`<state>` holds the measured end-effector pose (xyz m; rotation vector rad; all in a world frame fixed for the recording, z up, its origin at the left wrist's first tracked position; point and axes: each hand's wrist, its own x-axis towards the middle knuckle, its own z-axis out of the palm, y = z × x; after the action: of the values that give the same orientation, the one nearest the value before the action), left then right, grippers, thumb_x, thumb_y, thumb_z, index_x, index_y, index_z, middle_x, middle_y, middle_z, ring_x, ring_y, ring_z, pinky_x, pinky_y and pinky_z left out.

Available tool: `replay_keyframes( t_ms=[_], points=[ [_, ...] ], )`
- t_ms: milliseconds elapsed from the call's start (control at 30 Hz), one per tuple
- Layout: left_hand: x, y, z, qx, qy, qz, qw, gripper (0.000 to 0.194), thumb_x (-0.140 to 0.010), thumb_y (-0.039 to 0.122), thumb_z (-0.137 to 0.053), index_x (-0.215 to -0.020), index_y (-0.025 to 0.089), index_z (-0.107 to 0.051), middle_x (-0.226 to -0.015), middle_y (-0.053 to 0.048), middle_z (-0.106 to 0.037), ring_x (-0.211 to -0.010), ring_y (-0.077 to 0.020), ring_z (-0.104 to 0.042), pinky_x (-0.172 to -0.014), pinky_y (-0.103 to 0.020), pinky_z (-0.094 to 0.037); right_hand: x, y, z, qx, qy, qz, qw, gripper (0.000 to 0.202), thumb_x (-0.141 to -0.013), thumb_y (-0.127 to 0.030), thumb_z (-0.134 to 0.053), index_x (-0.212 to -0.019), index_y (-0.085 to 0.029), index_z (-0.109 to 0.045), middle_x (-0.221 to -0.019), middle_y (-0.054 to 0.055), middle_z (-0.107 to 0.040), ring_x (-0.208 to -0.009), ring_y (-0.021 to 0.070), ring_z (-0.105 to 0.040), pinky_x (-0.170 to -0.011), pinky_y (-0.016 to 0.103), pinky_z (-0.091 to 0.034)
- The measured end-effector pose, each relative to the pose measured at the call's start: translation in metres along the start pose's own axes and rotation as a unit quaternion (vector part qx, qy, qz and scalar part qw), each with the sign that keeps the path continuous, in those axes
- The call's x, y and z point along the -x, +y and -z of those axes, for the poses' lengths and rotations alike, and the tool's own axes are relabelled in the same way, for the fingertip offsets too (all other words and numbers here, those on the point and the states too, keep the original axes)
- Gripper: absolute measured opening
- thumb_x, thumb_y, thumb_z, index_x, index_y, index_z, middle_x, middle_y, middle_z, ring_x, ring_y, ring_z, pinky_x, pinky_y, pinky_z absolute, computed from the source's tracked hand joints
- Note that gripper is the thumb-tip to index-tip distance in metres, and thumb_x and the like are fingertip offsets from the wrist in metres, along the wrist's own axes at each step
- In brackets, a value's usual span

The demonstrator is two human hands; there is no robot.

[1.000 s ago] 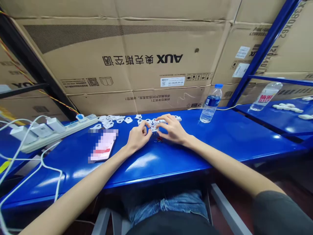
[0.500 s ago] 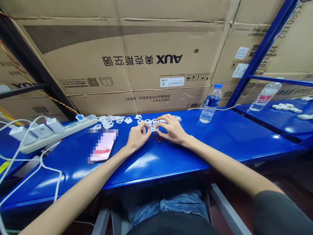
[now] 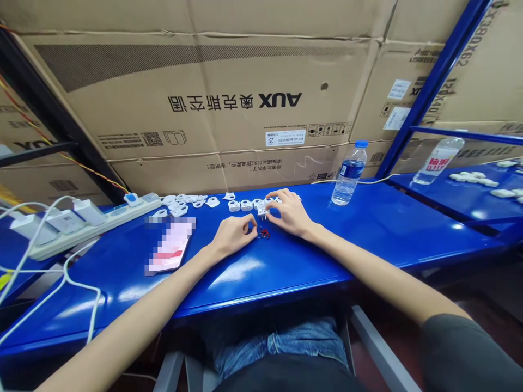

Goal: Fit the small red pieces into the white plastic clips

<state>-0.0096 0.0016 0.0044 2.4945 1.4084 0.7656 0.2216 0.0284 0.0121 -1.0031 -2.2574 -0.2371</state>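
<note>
A little white plastic piece with thin metal pins [image 3: 262,209], up in the fingers

The pins look easy to bend. If the piece gets pushed hard against the shiny blue table [image 3: 245,280], one might go crooked. The tiny heap of red and black bits [image 3: 265,233] could scatter if a finger bumps it. A slip could also knock the row of small white plastic parts [image 3: 245,205] just behind.

The right hand [image 3: 291,214] is curled, with its thumb and fingertips close together around the white piece. The piece is in front of the row, with its pins pointing down toward the heap. The left hand [image 3: 232,234] has its thumb and pointing finger nearly together, right at the side of the heap. I cannot tell if it is pinching one of the bits, because they are too small to see well.
</note>
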Motion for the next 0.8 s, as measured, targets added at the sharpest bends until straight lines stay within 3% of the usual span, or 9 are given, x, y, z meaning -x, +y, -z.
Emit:
replay_keyframes(
  t_ms=[500, 667, 800],
  points=[
    [0.002, -0.004, 0.005, -0.001, -0.035, -0.066, 0.997, 0.018, -0.083, 0.021, -0.057, -0.088, 0.022, -0.074, -0.057, 0.004, -0.058, -0.053, -0.0128, -0.050, -0.063, -0.025, -0.035, -0.006, -0.002, -0.009, -0.067, 0.023, -0.006, 0.997, 0.016, -0.100, -0.034, -0.065, -0.105, -0.023, -0.076, -0.132, 0.010, -0.066, -0.121, 0.0271, -0.056, -0.105, 0.047, -0.047],
    [0.002, -0.005, 0.004, 0.002, -0.034, -0.064, 0.997, 0.015, -0.084, 0.020, -0.057, -0.085, 0.021, -0.072, -0.057, 0.004, -0.058, -0.053, -0.0133, -0.050, -0.062, -0.026, -0.034, -0.027, -0.009, -0.024, -0.104, 0.018, -0.016, 0.994, 0.016, -0.099, -0.035, -0.067, -0.104, -0.025, -0.078, -0.132, 0.009, -0.066, -0.123, 0.0263, -0.056, -0.107, 0.046, -0.047],
    [0.004, -0.003, 0.005, 0.001, -0.034, -0.070, 0.997, 0.015, -0.086, 0.020, -0.056, -0.084, 0.020, -0.071, -0.059, 0.003, -0.060, -0.054, -0.0136, -0.052, -0.060, -0.027, -0.033, -0.061, -0.020, -0.043, -0.125, -0.009, -0.036, 0.991, 0.013, -0.097, -0.035, -0.071, -0.102, -0.026, -0.080, -0.132, 0.007, -0.066, -0.126, 0.0253, -0.056, -0.110, 0.046, -0.046]
  ],
)
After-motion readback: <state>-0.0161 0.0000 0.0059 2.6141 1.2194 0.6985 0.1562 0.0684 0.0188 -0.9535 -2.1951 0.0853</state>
